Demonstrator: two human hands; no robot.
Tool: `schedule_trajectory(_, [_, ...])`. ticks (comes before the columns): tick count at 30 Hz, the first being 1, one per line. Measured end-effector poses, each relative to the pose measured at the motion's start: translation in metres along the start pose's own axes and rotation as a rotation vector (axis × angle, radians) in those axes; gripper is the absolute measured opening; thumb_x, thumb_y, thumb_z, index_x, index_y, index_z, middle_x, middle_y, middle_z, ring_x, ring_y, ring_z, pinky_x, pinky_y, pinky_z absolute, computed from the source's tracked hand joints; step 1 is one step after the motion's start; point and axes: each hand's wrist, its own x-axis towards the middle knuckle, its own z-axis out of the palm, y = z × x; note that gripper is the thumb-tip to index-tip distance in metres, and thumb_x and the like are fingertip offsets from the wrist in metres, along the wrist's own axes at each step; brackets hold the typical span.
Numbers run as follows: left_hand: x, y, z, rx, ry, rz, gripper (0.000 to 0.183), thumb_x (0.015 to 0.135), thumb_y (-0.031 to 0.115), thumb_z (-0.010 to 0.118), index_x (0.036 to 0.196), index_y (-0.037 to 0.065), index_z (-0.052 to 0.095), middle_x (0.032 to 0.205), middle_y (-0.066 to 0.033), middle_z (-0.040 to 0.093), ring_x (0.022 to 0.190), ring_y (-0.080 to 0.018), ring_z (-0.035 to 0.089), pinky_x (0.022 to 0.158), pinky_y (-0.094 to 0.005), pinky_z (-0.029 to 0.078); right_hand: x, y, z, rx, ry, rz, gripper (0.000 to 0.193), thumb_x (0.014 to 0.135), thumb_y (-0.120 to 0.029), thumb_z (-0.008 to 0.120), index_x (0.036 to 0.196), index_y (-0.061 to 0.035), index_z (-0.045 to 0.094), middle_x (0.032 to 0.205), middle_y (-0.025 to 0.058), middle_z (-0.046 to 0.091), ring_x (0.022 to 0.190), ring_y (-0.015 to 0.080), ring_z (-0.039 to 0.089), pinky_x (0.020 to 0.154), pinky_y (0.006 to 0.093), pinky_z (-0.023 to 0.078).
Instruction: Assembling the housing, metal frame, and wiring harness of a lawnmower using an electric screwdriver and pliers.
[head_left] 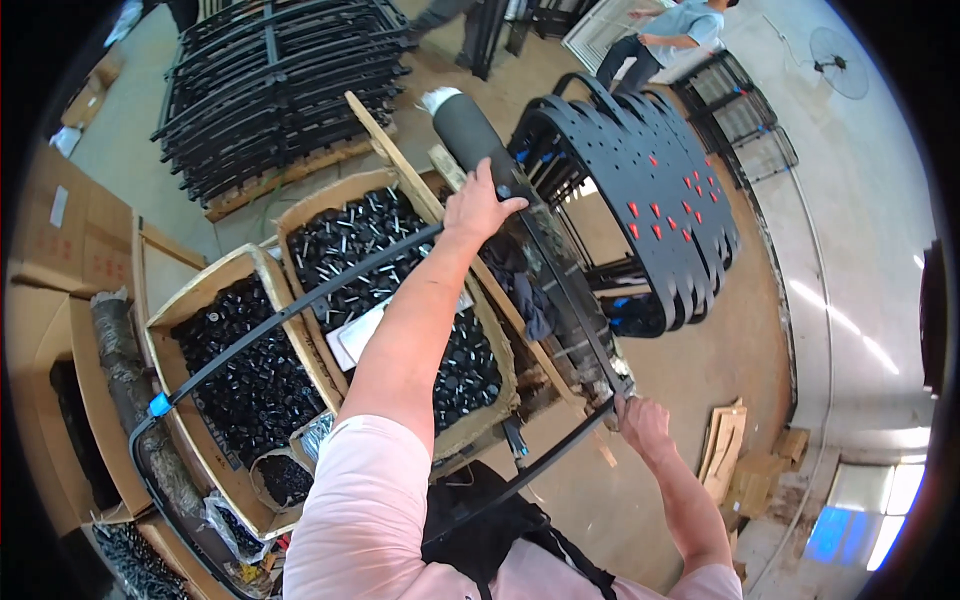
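A black tubular metal frame (567,265) spans in front of me, one long bar crossing the boxes and bending down at the left by a blue wrap (159,404). My left hand (478,207) is closed over its far corner, thumb stretched toward a bolt head on the crossbar. Just beyond it lies a dark grey padded roll (468,130). At the near right corner my right hand (645,424) is wrapped round the frame, its fingertips partly hidden. Under my left forearm stands a carton (507,380) of black plastic-headed bolts (340,245).
Left of it, another carton (157,327) holds small black plastic parts (235,370). Stacked black frames (280,90) stand on a pallet at the far left. Curved black panels (640,190) with red pieces stand to the right. Another person (680,35) is farther back, near a wall fan (838,63).
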Motion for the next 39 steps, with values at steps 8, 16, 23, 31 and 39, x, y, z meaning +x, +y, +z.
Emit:
schedule_trajectory(8, [0.042, -0.060, -0.092, 0.187, 0.432, -0.115, 0.051, 0.096, 0.047, 0.071, 0.123, 0.005, 0.063, 0.100, -0.0168, 0.075, 0.094, -0.0356, 0.074, 0.079, -0.0479, 0.059, 0.002, 0.000, -0.015, 0.018, -0.068, 0.070, 0.054, 0.106, -0.043, 0.054, 0.075, -0.0024, 0.072, 0.072, 0.0237, 0.072, 0.070, 0.0416, 0.073, 0.064, 0.0529, 0.058])
schedule_trajectory(16, [0.023, -0.001, -0.037, 0.437, 0.148, 0.332, 0.085, 0.078, 0.064, 0.082, 0.135, 0.007, 0.056, 0.118, -0.0144, 0.069, 0.110, -0.0340, 0.069, 0.093, -0.0486, 0.054, -0.002, 0.008, -0.012, 0.010, -0.088, 0.082, 0.054, 0.106, -0.043, 0.054, 0.077, -0.0018, 0.073, 0.073, 0.0242, 0.072, 0.071, 0.0421, 0.074, 0.066, 0.0524, 0.058])
schedule_trajectory(23, [0.028, -0.036, -0.074, 0.349, 0.251, 0.234, 0.070, 0.083, 0.056, 0.082, 0.122, 0.004, 0.057, 0.110, -0.0167, 0.069, 0.102, -0.0348, 0.070, 0.088, -0.0483, 0.056, -0.001, 0.000, -0.009, 0.038, -0.080, 0.052, 0.055, 0.106, -0.043, 0.053, 0.077, -0.0015, 0.073, 0.072, 0.0234, 0.072, 0.070, 0.0419, 0.073, 0.064, 0.0521, 0.058])
schedule_trajectory(31, [0.028, -0.021, -0.053, 0.516, 0.133, 0.275, 0.059, 0.089, 0.055, 0.076, 0.120, 0.008, 0.058, 0.113, -0.0122, 0.070, 0.109, -0.0322, 0.070, 0.095, -0.0451, 0.053, 0.002, 0.006, -0.017, 0.034, -0.124, 0.092, 0.051, 0.105, -0.043, 0.055, 0.082, -0.0015, 0.072, 0.077, 0.0227, 0.073, 0.075, 0.0416, 0.074, 0.069, 0.0525, 0.059])
schedule_trajectory(39, [0.023, 0.030, -0.009, 0.487, -0.245, 0.239, 0.064, 0.095, 0.064, 0.064, 0.111, 0.002, 0.074, 0.102, -0.0164, 0.079, 0.098, -0.0325, 0.078, 0.083, -0.0450, 0.061, -0.008, 0.011, -0.014, 0.101, 0.040, -0.095, 0.049, 0.101, -0.048, 0.059, 0.099, 0.0011, 0.066, 0.092, 0.0263, 0.074, 0.086, 0.0452, 0.073, 0.076, 0.0542, 0.058])
